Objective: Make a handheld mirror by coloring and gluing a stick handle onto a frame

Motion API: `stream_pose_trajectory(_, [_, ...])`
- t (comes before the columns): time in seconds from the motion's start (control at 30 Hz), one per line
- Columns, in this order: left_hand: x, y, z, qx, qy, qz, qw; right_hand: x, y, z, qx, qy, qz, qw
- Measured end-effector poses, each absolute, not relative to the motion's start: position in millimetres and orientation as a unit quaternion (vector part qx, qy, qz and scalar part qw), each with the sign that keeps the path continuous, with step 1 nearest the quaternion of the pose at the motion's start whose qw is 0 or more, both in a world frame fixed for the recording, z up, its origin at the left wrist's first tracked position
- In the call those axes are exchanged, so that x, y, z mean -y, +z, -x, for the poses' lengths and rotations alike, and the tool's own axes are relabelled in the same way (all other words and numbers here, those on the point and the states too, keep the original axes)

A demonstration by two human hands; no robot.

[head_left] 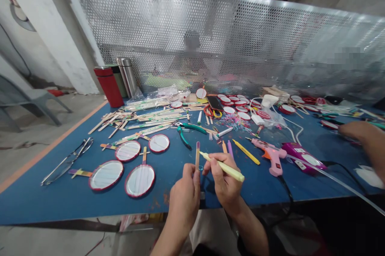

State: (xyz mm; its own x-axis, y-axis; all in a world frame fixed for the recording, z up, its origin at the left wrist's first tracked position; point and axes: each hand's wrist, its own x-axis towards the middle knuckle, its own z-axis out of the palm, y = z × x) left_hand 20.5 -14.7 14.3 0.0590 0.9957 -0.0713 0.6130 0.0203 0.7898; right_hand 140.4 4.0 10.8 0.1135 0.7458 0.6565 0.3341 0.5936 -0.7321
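My left hand (185, 192) is closed on an upright wooden craft stick (197, 156), whose top end is coloured purple. In my right hand (224, 184) a pale yellow marker (227, 169) points its tip at the stick, close to its upper part; whether they touch I cannot tell. Just beyond lie an orange marker (224, 146), a purple marker (230, 149) and a yellow marker (246, 152). To the left rest round, red-rimmed white discs with stick handles, such as this one (140, 181). Green-handled pliers (192, 128) lie behind the stick.
A pink glue gun (272, 154) with a cord and a purple device (302, 158) lie at right. Loose craft sticks (156, 117) spread at back left near a red bottle (108, 86). Glasses (67, 162) lie far left. Another person's hand (361, 136) reaches in at far right.
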Motion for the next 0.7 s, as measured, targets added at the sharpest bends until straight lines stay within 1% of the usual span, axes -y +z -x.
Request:
stream_pose_trajectory(0.47, [15.2,12.3,-20.9,-0.631,0.3,-0.633,0.333,-3.7,4.6,-142.7,0.675,0.157,0.402,0.598])
stream_pose_trajectory(0.7, [15.3,14.3,-21.0,-0.629,0.3,-0.63,0.343,-2.5,4.2,-140.1,0.645,0.145,0.398,0.637])
